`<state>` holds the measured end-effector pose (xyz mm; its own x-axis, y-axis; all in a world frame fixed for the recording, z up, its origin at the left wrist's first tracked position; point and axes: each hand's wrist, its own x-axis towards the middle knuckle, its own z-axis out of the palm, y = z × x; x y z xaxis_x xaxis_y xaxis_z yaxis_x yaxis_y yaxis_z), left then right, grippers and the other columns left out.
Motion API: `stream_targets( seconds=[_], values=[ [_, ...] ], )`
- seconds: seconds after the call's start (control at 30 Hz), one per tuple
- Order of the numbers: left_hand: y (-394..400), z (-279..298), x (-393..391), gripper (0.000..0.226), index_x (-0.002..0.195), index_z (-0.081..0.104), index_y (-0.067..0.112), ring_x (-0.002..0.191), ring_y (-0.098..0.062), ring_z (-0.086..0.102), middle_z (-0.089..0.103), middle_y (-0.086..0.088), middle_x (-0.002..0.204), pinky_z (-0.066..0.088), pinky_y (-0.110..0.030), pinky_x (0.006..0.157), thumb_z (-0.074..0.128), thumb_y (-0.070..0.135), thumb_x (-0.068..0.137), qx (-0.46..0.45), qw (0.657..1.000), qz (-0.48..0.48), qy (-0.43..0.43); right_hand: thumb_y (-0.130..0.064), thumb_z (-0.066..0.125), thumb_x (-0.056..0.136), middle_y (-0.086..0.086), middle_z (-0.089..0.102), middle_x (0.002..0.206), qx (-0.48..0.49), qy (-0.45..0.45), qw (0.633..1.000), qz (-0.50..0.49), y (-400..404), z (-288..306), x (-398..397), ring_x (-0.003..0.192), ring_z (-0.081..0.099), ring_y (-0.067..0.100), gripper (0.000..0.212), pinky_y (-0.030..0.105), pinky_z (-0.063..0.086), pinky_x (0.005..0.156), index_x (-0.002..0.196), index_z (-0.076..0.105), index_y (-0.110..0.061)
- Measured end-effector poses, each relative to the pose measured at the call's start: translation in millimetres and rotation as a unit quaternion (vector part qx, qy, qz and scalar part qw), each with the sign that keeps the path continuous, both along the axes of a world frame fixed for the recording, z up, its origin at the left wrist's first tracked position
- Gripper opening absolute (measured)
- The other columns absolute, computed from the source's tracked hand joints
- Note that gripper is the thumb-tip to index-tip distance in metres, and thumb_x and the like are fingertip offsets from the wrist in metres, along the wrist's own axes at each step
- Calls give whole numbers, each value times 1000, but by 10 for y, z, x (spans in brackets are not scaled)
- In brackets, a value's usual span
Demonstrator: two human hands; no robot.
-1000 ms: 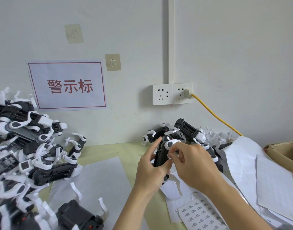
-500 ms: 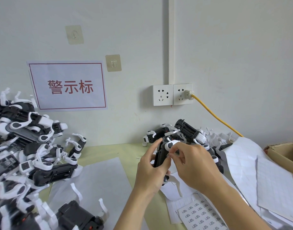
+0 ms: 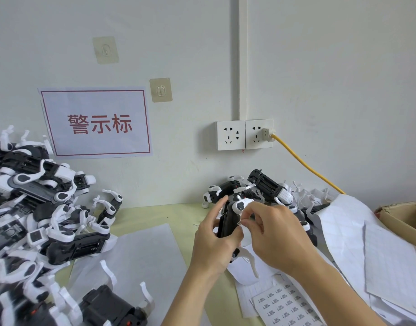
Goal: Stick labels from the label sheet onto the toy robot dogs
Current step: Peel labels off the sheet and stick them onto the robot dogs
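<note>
Fingers of your left hand wrap the toy robot dog; your right hand pinches a small label against it.

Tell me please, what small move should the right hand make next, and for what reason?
Probably the right hand should press its fingertips down onto the side of the toy robot dog to seat the label. The left hand already grips the dog upright above the table, and the right fingertips pinch something small against its body. The label itself is too small to see clearly.
</note>
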<state>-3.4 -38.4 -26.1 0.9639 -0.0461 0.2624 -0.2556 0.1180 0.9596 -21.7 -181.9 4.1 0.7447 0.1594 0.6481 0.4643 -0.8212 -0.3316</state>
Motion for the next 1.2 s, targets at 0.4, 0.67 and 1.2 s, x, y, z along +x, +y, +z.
stream_targets(
  seconds=[0.4,0.67,1.2],
  values=[
    [-2,14,-30,58,116,60,60,60,-23,67,67,-8,101,49,-23,51,73,10,88,18,1000,-1,-9,-24,60,97,-12,33,49,-5,0,1000,-9,15,2,-3,52,36,6,11,30,40,57,94,71,-23],
    [-5,46,-54,55,108,63,64,58,-21,66,66,-11,102,44,-21,46,72,13,90,6,1000,-1,-3,-26,59,97,-11,32,51,-12,-7,1000,-21,29,-14,6,52,34,6,12,30,39,57,96,70,-24],
    [11,95,-97,44,105,62,52,57,-29,69,70,-8,88,53,-31,53,68,17,79,47,998,36,-14,-28,74,87,-15,31,47,-23,-47,998,-42,133,-9,-77,53,40,13,3,26,30,50,85,76,-27]
  ],
)
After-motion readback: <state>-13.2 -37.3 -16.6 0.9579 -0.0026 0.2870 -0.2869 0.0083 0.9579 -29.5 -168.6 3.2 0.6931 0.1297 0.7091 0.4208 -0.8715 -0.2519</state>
